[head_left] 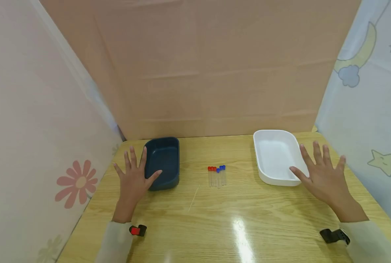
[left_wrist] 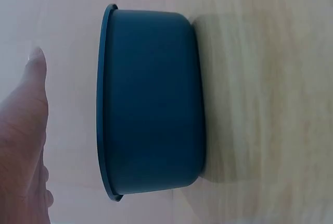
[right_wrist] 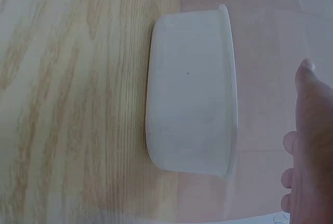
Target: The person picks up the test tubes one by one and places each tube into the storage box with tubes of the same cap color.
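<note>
Your left hand [head_left: 132, 182] spreads its grip wide, holding nothing, beside the navy bin [head_left: 164, 185] left of centre in the head view; your right hand [head_left: 328, 180] has its grip spread too, with no hold, by the white bin [head_left: 278, 181] right of centre. Both bins' long axes run up the frame, the white one's top leaning left. Mid-frame, clear tubes [head_left: 219, 179] lie lengthwise up the desk [head_left: 195, 226], red caps [head_left: 212, 168] and blue caps [head_left: 223, 167] toward the top
</note>
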### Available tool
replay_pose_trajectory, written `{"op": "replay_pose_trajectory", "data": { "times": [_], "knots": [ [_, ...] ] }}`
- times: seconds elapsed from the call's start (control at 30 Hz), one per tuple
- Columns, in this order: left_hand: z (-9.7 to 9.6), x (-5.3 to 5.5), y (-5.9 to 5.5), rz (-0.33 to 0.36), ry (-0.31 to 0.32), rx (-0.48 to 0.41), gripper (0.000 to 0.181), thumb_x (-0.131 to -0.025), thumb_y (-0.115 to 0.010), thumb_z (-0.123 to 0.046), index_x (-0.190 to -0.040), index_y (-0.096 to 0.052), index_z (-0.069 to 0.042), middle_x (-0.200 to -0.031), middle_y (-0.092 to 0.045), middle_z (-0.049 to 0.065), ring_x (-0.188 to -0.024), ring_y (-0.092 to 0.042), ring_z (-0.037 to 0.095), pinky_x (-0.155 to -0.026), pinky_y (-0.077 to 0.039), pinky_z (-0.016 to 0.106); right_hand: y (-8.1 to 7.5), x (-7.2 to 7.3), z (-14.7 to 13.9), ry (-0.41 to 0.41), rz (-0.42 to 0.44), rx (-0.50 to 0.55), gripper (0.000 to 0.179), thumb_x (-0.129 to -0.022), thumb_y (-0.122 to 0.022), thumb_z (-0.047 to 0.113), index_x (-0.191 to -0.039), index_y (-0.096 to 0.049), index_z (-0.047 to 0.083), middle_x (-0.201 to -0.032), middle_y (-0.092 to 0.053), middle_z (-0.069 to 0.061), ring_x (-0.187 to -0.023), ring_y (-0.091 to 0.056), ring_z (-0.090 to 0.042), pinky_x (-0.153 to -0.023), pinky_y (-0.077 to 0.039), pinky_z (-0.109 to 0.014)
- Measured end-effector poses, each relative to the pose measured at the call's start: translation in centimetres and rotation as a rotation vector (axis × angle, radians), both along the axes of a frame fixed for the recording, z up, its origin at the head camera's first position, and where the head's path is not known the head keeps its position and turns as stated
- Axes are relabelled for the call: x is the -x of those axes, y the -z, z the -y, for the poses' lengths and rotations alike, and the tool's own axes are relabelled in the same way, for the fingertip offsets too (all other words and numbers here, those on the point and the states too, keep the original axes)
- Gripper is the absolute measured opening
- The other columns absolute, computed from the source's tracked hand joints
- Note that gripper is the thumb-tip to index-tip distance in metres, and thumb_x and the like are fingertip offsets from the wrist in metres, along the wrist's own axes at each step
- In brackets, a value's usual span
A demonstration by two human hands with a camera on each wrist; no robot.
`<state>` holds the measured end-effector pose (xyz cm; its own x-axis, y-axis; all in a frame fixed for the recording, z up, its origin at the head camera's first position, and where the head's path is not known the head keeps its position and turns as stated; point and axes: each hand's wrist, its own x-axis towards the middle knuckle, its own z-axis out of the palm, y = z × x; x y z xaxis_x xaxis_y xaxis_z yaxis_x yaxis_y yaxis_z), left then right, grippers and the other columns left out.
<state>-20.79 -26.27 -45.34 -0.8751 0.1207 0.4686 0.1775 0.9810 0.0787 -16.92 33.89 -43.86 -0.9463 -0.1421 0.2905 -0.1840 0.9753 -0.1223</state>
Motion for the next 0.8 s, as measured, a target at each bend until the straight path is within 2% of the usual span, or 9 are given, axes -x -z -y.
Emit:
{"op": "replay_pose_trajectory", "data": {
  "times": [0.13, 0.3, 0.43, 0.53, 0.63, 0.8],
  "knots": [
    [0.3, 0.5, -0.2, 0.006, 0.019, -0.032, 0.1, -0.089, -0.06, -0.071, -0.165, -0.015, -0.024, -0.168, -0.001, 0.023, -0.152, -0.007, 0.048, -0.106, -0.003, 0.083, -0.4, 0.4, -0.1, -0.023, 0.012, 0.003, 0.084, -0.103, -0.047, 0.056, -0.165, -0.005, 0.019, -0.167, 0.012, -0.022, -0.152, 0.015, -0.043, -0.103, 0.016, -0.08],
    [0.3, 0.9, -0.3, 0.065, 0.049, -0.102, 0.095, -0.094, -0.055, -0.069, -0.165, -0.011, -0.025, -0.168, 0.002, 0.024, -0.154, 0.002, 0.043, -0.106, -0.002, 0.083, -0.8, 1.1, -0.5, -0.03, 0.013, -0.004, 0.083, -0.104, -0.044, 0.056, -0.165, -0.003, 0.018, -0.166, 0.007, -0.027, -0.152, 0.012, -0.044, -0.104, 0.015, -0.08],
    [0.5, 1.3, -0.3, 0.116, 0.062, -0.152, 0.091, -0.097, -0.051, -0.066, -0.165, -0.006, -0.025, -0.168, 0.008, 0.022, -0.154, 0.005, 0.042, -0.107, 0.0, 0.082, -0.5, 1.4, -0.7, -0.036, -0.021, -0.009, 0.083, -0.104, -0.046, 0.055, -0.165, -0.004, 0.017, -0.166, 0.003, -0.028, -0.152, 0.005, -0.047, -0.107, 0.008, -0.08],
    [0.6, 1.5, -0.2, 0.161, 0.082, -0.204, 0.088, -0.1, -0.049, -0.062, -0.165, -0.002, -0.025, -0.168, 0.013, 0.02, -0.154, 0.007, 0.041, -0.107, 0.002, 0.081, 0.1, 1.4, -0.6, -0.047, -0.052, -0.007, 0.082, -0.104, -0.048, 0.052, -0.165, -0.006, 0.016, -0.166, 0.002, -0.028, -0.152, 0.0, -0.047, -0.108, 0.003, -0.08],
    [0.7, 1.8, 0.0, 0.204, 0.105, -0.246, 0.086, -0.103, -0.047, -0.059, -0.165, 0.002, -0.025, -0.167, 0.018, 0.017, -0.154, 0.008, 0.041, -0.107, 0.003, 0.081, 0.4, 1.1, -0.4, -0.056, -0.081, -0.003, 0.081, -0.105, -0.05, 0.049, -0.165, -0.008, 0.015, -0.166, 0.0, -0.028, -0.153, 0.0, -0.046, -0.109, 0.003, -0.078],
    [1.0, 2.4, 0.3, 0.243, 0.124, -0.297, 0.083, -0.105, -0.044, -0.056, -0.164, 0.005, -0.025, -0.166, 0.023, 0.013, -0.154, 0.01, 0.04, -0.109, 0.002, 0.079, 0.1, 1.0, 0.4, -0.076, -0.093, 0.017, 0.079, -0.106, -0.049, 0.047, -0.165, -0.008, 0.013, -0.166, -0.002, -0.029, -0.154, 0.003, -0.043, -0.111, 0.002, -0.077]
  ]
}}
